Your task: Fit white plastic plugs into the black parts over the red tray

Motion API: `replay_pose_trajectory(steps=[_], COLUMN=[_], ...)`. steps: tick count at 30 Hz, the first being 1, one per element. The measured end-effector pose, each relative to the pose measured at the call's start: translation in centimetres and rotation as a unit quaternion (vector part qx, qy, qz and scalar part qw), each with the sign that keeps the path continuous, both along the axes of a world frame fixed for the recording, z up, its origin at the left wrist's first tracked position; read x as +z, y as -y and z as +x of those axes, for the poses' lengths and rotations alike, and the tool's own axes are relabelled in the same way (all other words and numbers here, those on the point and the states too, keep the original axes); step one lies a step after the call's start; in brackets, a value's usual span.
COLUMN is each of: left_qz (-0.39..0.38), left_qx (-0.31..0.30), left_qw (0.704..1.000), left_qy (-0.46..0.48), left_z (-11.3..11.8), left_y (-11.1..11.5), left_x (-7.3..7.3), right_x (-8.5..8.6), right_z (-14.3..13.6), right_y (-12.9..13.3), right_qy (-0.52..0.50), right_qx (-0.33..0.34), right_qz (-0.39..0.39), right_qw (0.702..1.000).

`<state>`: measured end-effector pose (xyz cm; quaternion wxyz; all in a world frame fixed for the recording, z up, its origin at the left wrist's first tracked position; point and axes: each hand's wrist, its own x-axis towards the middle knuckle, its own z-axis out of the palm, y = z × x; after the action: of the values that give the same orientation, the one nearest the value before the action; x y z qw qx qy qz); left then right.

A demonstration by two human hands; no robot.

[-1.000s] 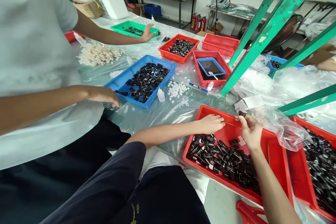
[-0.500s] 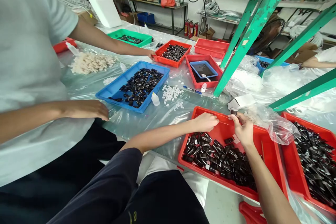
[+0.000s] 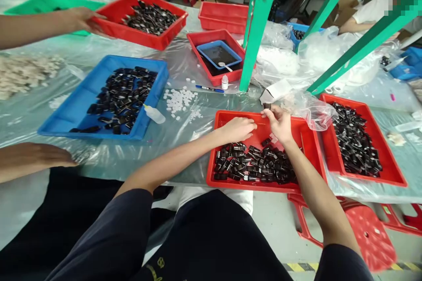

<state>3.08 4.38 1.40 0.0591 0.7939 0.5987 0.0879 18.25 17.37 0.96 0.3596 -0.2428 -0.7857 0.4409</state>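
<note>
My left hand (image 3: 240, 129) is closed, fingertips pressed together, over the upper part of a red tray (image 3: 310, 145); what it holds, if anything, is too small to make out. At the tray's far edge, my right hand (image 3: 278, 122) pinches a small black part (image 3: 267, 106) between thumb and fingers. Many black parts (image 3: 253, 164) lie heaped along the near side of the tray. A small white box (image 3: 276, 91) and a clear plastic bag (image 3: 318, 112) rest just beyond my right hand.
Blue tray (image 3: 70, 107) with black pieces, squeeze bottle (image 3: 154, 114) and white pieces (image 3: 180, 102) are on the left. A co-worker's hand (image 3: 86, 19) grips another red tray (image 3: 108, 15). Green posts (image 3: 259, 30) rise beyond my tray; a full red tray (image 3: 392, 164) stands right.
The view has swung right. The co-worker's red tray looks lifted and tilted, nearer the blue tray. My hands keep nearly the same pose over the tray.
</note>
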Motion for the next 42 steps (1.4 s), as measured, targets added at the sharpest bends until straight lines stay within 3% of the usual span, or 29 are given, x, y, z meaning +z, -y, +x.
replay_pose_trajectory(steps=[4, 8, 12, 15, 19, 22, 24, 26, 29, 34, 37, 42], left_qz=[0.038, 0.037, 0.017, 0.005, -0.037, 0.021, 0.051, 0.017, -0.059, -0.079, -0.081, -0.096], left_qx=[-0.067, -0.096, -0.106, -0.085, -0.013, 0.144, 0.264, 0.325, 0.340, 0.287, 0.266, 0.284], left_qw=[0.997, 0.994, 0.994, 0.996, 0.995, 0.975, 0.953, 0.942, 0.938, 0.952, 0.956, 0.950], left_qy=[0.000, -0.034, -0.031, -0.001, 0.093, 0.166, 0.140, 0.085, 0.009, -0.070, -0.088, -0.085], left_z=[2.6, 5.0, 5.2, 3.4, -1.8, -6.4, -8.9, -10.5, -11.3, -11.2, -11.5, -12.1], left_y=[-2.1, -4.3, -4.8, -3.7, -0.3, 3.5, 6.2, 8.4, 10.1, 9.3, 8.6, 8.7], left_x=[0.0, -0.2, 0.0, 0.9, 3.3, 4.3, 4.1, 3.2, 1.4, -0.8, -1.3, -1.3], right_x=[0.0, 0.3, 0.4, 0.3, 0.0, -0.1, -0.1, -0.1, -0.1, 0.0, 0.1, 0.1], right_z=[0.1, 0.1, 0.1, 0.1, 0.0, -0.1, -0.1, 0.0, -0.1, -0.1, -0.1, 0.0], right_y=[-0.3, -0.4, -0.5, -0.6, -0.9, -1.0, -1.0, -1.1, -1.1, -0.9, -0.8, -0.8], right_qy=[-0.017, -0.030, -0.035, -0.037, -0.048, -0.046, -0.041, -0.034, -0.027, -0.026, -0.025, -0.025], right_qx=[0.006, 0.002, -0.001, 0.008, 0.029, 0.029, 0.029, 0.028, 0.024, 0.021, 0.020, 0.020], right_qz=[-0.009, -0.013, -0.023, -0.033, -0.042, -0.044, -0.044, -0.044, -0.049, -0.048, -0.046, -0.050], right_qw=[1.000, 0.999, 0.999, 0.999, 0.998, 0.998, 0.998, 0.998, 0.998, 0.998, 0.998, 0.998])
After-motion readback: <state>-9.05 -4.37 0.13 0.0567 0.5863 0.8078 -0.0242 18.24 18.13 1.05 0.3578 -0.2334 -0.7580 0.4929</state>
